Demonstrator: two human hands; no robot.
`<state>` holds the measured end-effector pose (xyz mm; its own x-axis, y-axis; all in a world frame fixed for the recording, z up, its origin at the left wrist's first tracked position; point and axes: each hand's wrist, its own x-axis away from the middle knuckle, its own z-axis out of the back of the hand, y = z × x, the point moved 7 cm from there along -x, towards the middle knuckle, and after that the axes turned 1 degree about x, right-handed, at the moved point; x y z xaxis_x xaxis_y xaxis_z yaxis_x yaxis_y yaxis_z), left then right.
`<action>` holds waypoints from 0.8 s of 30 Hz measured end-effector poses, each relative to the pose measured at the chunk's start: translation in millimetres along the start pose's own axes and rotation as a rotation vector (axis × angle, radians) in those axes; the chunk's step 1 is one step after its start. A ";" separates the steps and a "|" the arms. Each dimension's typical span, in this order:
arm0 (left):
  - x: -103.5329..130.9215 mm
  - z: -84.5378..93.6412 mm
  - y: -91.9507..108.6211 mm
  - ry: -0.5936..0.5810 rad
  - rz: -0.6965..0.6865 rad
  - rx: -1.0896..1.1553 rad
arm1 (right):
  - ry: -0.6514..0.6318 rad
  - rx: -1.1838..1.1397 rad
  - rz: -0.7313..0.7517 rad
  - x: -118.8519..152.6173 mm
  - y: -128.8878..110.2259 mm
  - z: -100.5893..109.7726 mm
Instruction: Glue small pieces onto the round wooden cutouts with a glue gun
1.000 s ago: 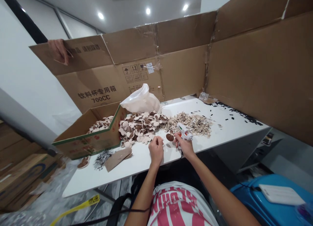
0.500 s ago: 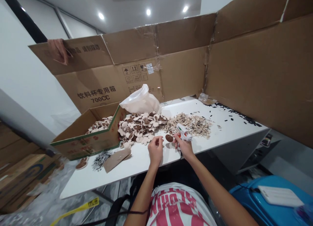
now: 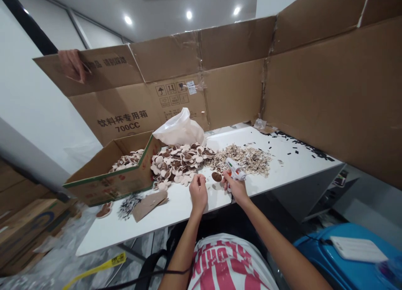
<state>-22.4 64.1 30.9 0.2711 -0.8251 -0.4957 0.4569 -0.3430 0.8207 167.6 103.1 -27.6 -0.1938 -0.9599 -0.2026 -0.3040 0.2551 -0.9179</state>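
Note:
My right hand (image 3: 236, 188) is wrapped round a white glue gun (image 3: 236, 169) with orange and green parts. A small dark brown plush piece (image 3: 216, 176) with a pale edge is at the fingertips of that hand; whether they grip it I cannot tell. My left hand (image 3: 198, 192) is closed just left of it, fingers curled together, and whatever they may pinch is hidden. Behind my left hand spreads a pile of pink and brown felt pieces (image 3: 179, 160). A heap of thin pale strips (image 3: 248, 158) lies beyond the glue gun.
An open cardboard box (image 3: 106, 187) with more felt pieces stands left. Brown card sheets (image 3: 150, 205) and dark strips (image 3: 128, 205) lie before it. A white plastic bag (image 3: 182, 129) is behind the pile. Cardboard walls (image 3: 232, 93) enclose the table (image 3: 188, 206). Another person's hand (image 3: 72, 65) grips the top left.
My left hand has turned slightly and its fingers have curled in more. The right hand keeps the glue gun in nearly the same place. The view has shifted slightly.

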 end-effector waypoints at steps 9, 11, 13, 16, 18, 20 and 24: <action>2.3 -1.6 4.7 -0.038 -0.035 -0.050 | -0.004 -0.010 -0.012 0.5 -1.2 -1.0; 2.1 -3.6 4.4 -0.070 -0.012 -0.002 | -0.005 -0.006 -0.005 0.7 -1.2 -0.8; 1.6 -4.9 5.2 -0.092 -0.009 0.029 | -0.003 -0.001 0.000 0.8 -1.6 -0.5; 1.1 -4.2 8.0 -0.076 -0.048 0.019 | 0.000 0.007 0.003 1.4 -3.9 -0.8; 1.2 -2.9 8.9 -0.052 -0.068 -0.007 | -0.001 0.008 -0.004 1.9 -5.6 -1.4; 1.8 -1.6 9.1 -0.032 -0.078 -0.026 | 0.001 0.004 -0.014 2.1 -6.7 -1.8; 3.2 1.1 10.3 0.002 -0.097 -0.041 | 0.006 0.006 -0.018 1.5 -5.3 -1.6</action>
<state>-17.8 57.4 38.0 0.2253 -0.7882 -0.5726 0.5152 -0.4024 0.7567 167.5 100.6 -22.4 -0.1936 -0.9636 -0.1844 -0.3014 0.2373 -0.9235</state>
